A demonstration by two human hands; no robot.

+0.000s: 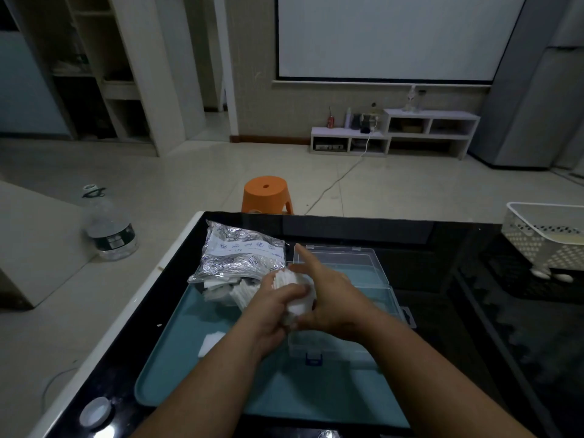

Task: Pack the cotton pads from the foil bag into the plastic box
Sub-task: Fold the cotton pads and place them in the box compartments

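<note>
Together, our left hand and right hand close around a stack of cotton pads, held above the open plastic box on the teal tray. More pads spill from the foil bag; one square beside our left forearm is probably another pad.

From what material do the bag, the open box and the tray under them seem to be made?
The bag looks like crinkled metallic foil: silvery, shiny, with sharp creases, plus a white printed band. The box seems to be clear hard plastic: the tray's colour shows through it, and it has moulded hinges. The tray looks like smooth teal plastic with a soft sheen, though painted metal is possible.
</note>
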